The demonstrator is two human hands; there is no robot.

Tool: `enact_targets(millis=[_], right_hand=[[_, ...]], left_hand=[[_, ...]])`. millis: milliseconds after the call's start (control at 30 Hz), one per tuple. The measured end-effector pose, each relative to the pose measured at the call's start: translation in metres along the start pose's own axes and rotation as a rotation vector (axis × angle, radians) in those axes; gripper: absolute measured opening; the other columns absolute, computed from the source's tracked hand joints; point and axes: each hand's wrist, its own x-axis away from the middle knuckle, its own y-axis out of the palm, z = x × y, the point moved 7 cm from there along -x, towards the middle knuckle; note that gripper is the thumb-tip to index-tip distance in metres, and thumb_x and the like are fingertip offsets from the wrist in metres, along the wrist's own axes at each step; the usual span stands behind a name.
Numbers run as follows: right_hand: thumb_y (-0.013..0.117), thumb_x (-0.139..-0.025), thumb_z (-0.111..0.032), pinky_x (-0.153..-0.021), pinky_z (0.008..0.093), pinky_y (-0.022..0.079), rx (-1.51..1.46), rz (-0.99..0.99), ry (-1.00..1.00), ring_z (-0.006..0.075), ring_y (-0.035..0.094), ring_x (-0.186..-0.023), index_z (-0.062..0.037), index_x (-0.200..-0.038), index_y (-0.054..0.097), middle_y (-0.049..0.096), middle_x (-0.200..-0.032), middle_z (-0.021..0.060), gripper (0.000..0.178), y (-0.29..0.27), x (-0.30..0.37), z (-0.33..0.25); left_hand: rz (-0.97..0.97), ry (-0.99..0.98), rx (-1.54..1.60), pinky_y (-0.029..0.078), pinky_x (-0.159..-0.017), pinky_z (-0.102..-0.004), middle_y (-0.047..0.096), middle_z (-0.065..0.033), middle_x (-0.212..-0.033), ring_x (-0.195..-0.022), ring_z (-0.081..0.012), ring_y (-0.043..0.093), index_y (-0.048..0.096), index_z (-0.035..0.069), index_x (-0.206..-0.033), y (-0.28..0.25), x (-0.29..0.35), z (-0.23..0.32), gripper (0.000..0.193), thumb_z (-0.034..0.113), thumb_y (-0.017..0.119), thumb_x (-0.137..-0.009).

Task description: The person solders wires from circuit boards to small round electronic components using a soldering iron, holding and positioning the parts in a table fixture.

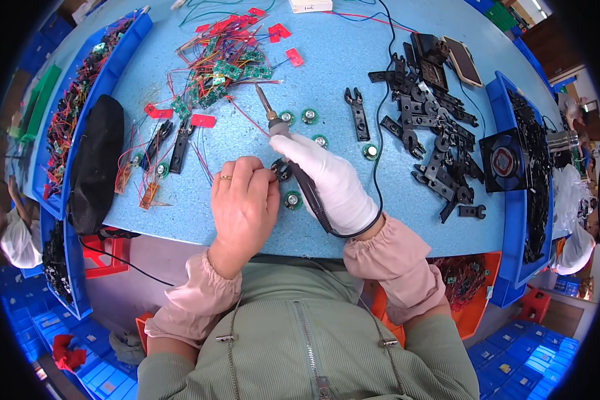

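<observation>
My left hand (243, 203), bare with a ring, is closed at the table's near middle. Its fingertips pinch a small black plastic part (282, 169), mostly hidden between my hands. My right hand (337, 180), in a white glove, is wrapped round a soldering iron (274, 121). The iron's metal tip points away toward the wires, clear of the table parts. Small round components on green boards (309, 117) lie around my right hand; another round component (293, 199) sits just below the black part. Two black plastic pieces (181, 148) with wires lie left of my left hand.
Green circuit boards with wires and red tabs (230, 67) are heaped at the back. Black plastic pieces (437, 127) pile up at right, beside a small fan (505, 162). Blue bins (125, 50) flank the table. The iron's black cord (379, 133) crosses the right side.
</observation>
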Motion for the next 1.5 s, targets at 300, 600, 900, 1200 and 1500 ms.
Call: enact_targets(millis=[300, 600, 900, 1200, 1500], right_hand=[[0.068, -0.075, 0.009, -0.070, 0.0281, 0.050, -0.065, 0.248, 0.184, 0.0192, 0.064, -0.078, -0.0009, -0.108, 0.071, 0.071, -0.095, 0.0106, 0.034, -0.044, 0.038, -0.032], [0.071, -0.073, 0.006, -0.062, 0.0282, 0.048, -0.139, 0.330, 0.332, 0.0181, 0.061, -0.065, -0.0014, -0.097, 0.073, 0.071, -0.084, 0.0085, 0.025, -0.037, 0.081, -0.032], [0.075, -0.071, 0.001, -0.065, 0.0280, 0.048, -0.038, 0.302, 0.255, 0.0178, 0.061, -0.065, -0.0071, -0.101, 0.071, 0.075, -0.090, 0.0033, 0.031, -0.034, 0.080, -0.031], [0.076, -0.071, 0.000, -0.066, 0.0279, 0.048, -0.008, 0.294, 0.243, 0.0178, 0.062, -0.065, -0.0090, -0.102, 0.070, 0.077, -0.092, 0.0012, 0.032, -0.033, 0.080, -0.030], [0.075, -0.071, 0.001, -0.066, 0.0284, 0.048, -0.010, 0.298, 0.244, 0.0178, 0.062, -0.066, -0.0092, -0.101, 0.070, 0.076, -0.091, 0.0006, 0.032, -0.033, 0.080, -0.031]], left_hand=[[0.019, 0.017, -0.009, 0.043, -0.073, -0.0364, 0.059, -0.0056, -0.101, -0.082, -0.0252, 0.053, 0.063, 0.008, -0.089, 0.002, 0.005, -0.001, 0.018, 0.002, 0.072, -0.074], [0.013, 0.051, -0.028, 0.044, -0.075, -0.0358, 0.059, -0.0053, -0.102, -0.083, -0.0243, 0.054, 0.064, 0.008, -0.090, 0.002, 0.003, 0.002, 0.019, 0.001, 0.072, -0.074], [0.000, 0.076, -0.027, 0.044, -0.076, -0.0359, 0.060, -0.0053, -0.103, -0.084, -0.0241, 0.055, 0.064, 0.007, -0.091, 0.001, 0.003, 0.003, 0.019, 0.001, 0.072, -0.075], [0.000, 0.097, -0.026, 0.045, -0.077, -0.0356, 0.060, -0.0052, -0.103, -0.084, -0.0240, 0.055, 0.064, 0.007, -0.091, 0.001, 0.003, 0.003, 0.019, 0.000, 0.072, -0.075], [0.007, 0.101, -0.008, 0.046, -0.078, -0.0345, 0.061, -0.0053, -0.101, -0.083, -0.0240, 0.055, 0.065, 0.006, -0.090, 0.000, 0.002, 0.003, 0.021, -0.004, 0.072, -0.072]])
